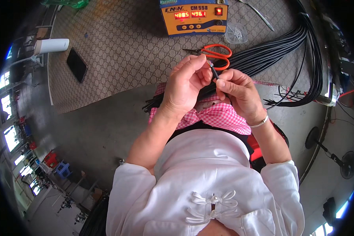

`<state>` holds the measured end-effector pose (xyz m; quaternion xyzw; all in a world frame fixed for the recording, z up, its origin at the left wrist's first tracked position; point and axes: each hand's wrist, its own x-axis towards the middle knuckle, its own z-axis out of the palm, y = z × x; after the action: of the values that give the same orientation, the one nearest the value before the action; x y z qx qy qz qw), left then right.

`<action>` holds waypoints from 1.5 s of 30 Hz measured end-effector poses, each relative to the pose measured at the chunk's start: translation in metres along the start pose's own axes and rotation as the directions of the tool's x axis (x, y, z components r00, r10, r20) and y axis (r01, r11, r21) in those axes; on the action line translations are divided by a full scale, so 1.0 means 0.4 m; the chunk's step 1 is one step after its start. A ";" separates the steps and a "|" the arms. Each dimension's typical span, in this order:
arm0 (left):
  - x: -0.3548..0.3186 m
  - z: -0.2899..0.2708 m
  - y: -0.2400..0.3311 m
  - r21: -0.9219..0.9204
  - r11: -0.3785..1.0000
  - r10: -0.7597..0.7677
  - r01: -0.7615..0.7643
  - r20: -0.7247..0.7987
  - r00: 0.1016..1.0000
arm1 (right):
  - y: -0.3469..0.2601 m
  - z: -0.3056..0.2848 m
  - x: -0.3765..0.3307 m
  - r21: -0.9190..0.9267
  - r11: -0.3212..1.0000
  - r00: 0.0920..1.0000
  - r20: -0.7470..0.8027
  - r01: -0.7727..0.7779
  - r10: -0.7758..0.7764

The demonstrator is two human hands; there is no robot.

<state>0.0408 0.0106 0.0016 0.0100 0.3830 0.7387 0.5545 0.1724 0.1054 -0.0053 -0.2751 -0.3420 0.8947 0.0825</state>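
Note:
My right hand (240,90) pinches a short, dark end of black cable (214,72) between thumb and fingers, just over the table's near edge. Small coloured wire tips (210,63) stick out of that end. Against these tips, my left hand (185,84) is closed with its thumb and fingers curled; what it grips, if anything, is hidden by the fingers. Right behind both hands lie scissors (217,46) with orange handles, their dark blades pointing left. A thick bundle of black cables (271,49) runs from beside the scissors to the right, bending down over the table's right side.
A yellow and blue control box (193,19) with red lit digits stands at the back. Near it are a clear plastic dish (236,34) and metal tweezers (259,15). On the left lie a dark phone (77,65) and a white bottle (53,46). Pink checked cloth (228,118) covers my lap.

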 end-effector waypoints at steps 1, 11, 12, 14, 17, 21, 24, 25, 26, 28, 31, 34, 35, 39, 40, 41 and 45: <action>0.001 -0.003 0.006 -0.003 1.000 -0.031 0.031 0.004 1.000 | 0.000 -0.001 0.000 -0.009 1.000 1.000 0.014 -0.003 0.003; -0.005 -0.015 0.022 -0.062 0.981 -0.179 0.181 0.048 0.983 | 0.008 -0.010 0.003 -0.030 1.000 0.998 0.054 -0.007 0.009; -0.007 -0.018 0.021 -0.082 0.978 -0.188 0.193 0.064 0.980 | 0.009 -0.010 0.003 -0.027 1.000 0.998 0.054 -0.009 0.010; -0.009 -0.021 0.018 -0.112 0.972 -0.198 0.205 0.076 0.977 | 0.010 -0.010 0.004 -0.013 1.000 0.998 0.060 -0.009 0.010; -0.014 -0.022 0.013 -0.113 0.976 -0.179 0.186 0.065 0.982 | 0.012 -0.012 0.005 0.012 1.000 0.997 0.073 -0.010 0.009; -0.022 -0.019 0.012 -0.037 0.992 -0.117 0.119 0.057 0.992 | 0.012 -0.012 0.004 0.009 1.000 0.998 0.067 -0.014 0.013; -0.025 -0.016 0.016 -0.007 0.996 -0.090 0.090 0.069 0.994 | 0.014 -0.014 0.006 -0.018 1.000 0.999 0.050 -0.001 0.002; -0.026 -0.016 0.017 0.000 0.997 -0.082 0.083 0.075 0.994 | 0.015 -0.014 0.006 -0.028 1.000 0.999 0.044 0.005 -0.003; -0.026 -0.016 0.018 0.016 0.997 -0.078 0.077 0.073 0.994 | 0.015 -0.013 0.006 -0.027 1.000 0.999 0.034 0.009 -0.008; -0.027 -0.016 0.019 0.050 0.997 -0.070 0.066 0.069 0.995 | 0.016 -0.009 0.005 -0.026 1.000 1.000 0.014 0.017 -0.016; -0.029 -0.012 0.021 0.082 0.995 -0.057 0.052 0.056 0.997 | 0.018 -0.010 0.007 -0.021 1.000 1.000 0.005 0.017 -0.017; -0.032 -0.009 0.023 0.106 0.994 -0.033 0.027 0.055 0.998 | 0.020 -0.008 0.007 -0.029 0.999 0.999 -0.010 0.032 -0.032; -0.032 -0.009 0.022 0.133 0.991 -0.019 0.013 0.047 0.999 | 0.021 -0.008 0.008 -0.032 0.999 0.999 -0.012 0.039 -0.039; -0.037 -0.004 0.020 0.226 0.973 0.042 -0.047 0.026 0.999 | 0.023 -0.006 0.010 -0.044 0.998 0.998 -0.042 0.053 -0.055; -0.037 -0.003 0.020 0.245 0.967 0.058 -0.062 0.023 0.998 | 0.023 -0.005 0.010 -0.047 0.998 0.997 -0.055 0.053 -0.055; -0.038 -0.003 0.019 0.242 0.968 0.057 -0.060 0.020 0.998 | 0.023 -0.004 0.011 -0.049 0.997 0.996 -0.056 0.060 -0.063; -0.037 -0.009 0.015 0.207 0.977 0.042 -0.045 0.020 0.999 | 0.024 -0.003 0.012 -0.085 0.993 0.994 -0.068 0.085 -0.091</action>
<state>0.0400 -0.0043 0.0088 0.0818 0.4534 0.7066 0.5370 0.1696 0.1006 -0.0145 -0.2947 -0.3870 0.8651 0.1225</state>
